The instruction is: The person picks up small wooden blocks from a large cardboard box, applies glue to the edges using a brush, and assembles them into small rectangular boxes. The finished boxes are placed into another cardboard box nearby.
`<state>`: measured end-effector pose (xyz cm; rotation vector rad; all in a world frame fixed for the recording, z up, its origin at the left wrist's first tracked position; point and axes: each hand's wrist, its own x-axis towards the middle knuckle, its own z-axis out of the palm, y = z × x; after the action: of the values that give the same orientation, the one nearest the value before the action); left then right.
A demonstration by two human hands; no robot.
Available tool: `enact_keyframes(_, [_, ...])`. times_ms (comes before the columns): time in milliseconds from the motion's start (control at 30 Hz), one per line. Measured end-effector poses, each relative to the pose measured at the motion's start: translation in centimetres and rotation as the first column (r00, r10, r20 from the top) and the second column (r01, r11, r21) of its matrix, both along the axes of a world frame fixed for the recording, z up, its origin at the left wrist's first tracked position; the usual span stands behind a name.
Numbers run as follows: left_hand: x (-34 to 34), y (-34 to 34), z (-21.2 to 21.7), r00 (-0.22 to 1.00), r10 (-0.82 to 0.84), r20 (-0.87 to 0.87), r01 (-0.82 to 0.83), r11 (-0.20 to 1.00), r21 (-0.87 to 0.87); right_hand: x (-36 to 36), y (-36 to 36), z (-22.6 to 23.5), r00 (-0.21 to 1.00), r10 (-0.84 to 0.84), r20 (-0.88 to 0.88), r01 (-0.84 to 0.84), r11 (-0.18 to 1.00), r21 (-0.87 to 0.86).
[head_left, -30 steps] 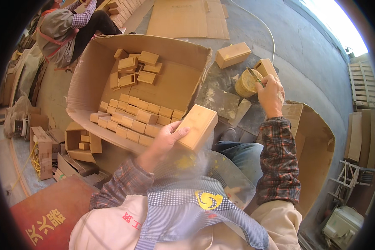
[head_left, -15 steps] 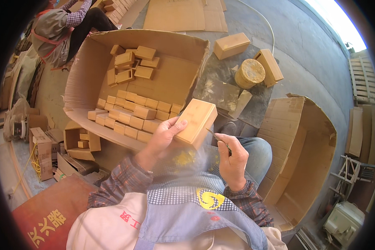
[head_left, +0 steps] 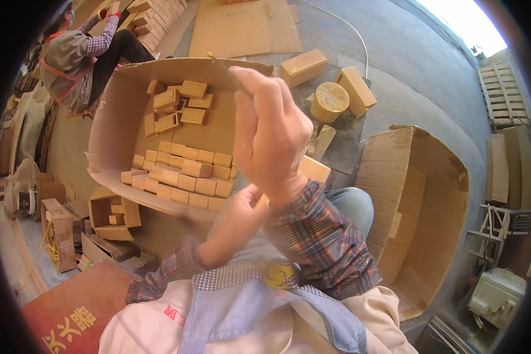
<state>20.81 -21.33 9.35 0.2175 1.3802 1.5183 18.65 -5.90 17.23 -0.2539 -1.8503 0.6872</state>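
Observation:
My right hand [head_left: 271, 130] is raised in front of me, its fingers closed around a thin-bladed scraper [head_left: 225, 69]. A dab of yellowish paste clings to the scraper's tip. Lower down, my left hand [head_left: 237, 219] grips a light wooden box [head_left: 316, 169]; my right hand and wrist hide most of it, and only its far corner shows. Beyond my hands to the left, a large open carton [head_left: 115, 127] holds small wooden boxes [head_left: 183, 162], some in tight rows and others in a loose pile.
A paste-crusted round tin [head_left: 330, 101] stands on a dark board, with wooden boxes [head_left: 304, 66] beside it. At the right is another open carton [head_left: 389, 177]. A co-worker [head_left: 79, 59] sits at the far left near stacked blocks. A red box [head_left: 76, 295] lies at lower left.
My right hand has risen up and left with the scraper, away from the box's side, and now blocks the view of it. My left hand and the box have come slightly lower.

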Motion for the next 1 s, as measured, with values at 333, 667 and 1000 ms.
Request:
enact_keyframes(333, [-1.5,-1.6,0.3,0.99,0.097,0.099,-0.103,0.993,0.056,11.7,3.2,-0.8,0.994,-0.09,0.062,0.109,0.891,-0.442])
enact_keyframes(667, [-1.4,-2.1,0.3,0.984,0.105,0.143,-0.113,0.993,0.048,18.1,-4.5,-5.4,0.894,0.185,0.409,0.085,0.825,-0.559])
enact_keyframes(1000, [-1.4,-1.9,0.8,0.98,0.105,0.171,-0.112,0.993,0.032,17.9,-4.3,-5.2,0.871,0.189,0.454,0.03,0.901,-0.433])
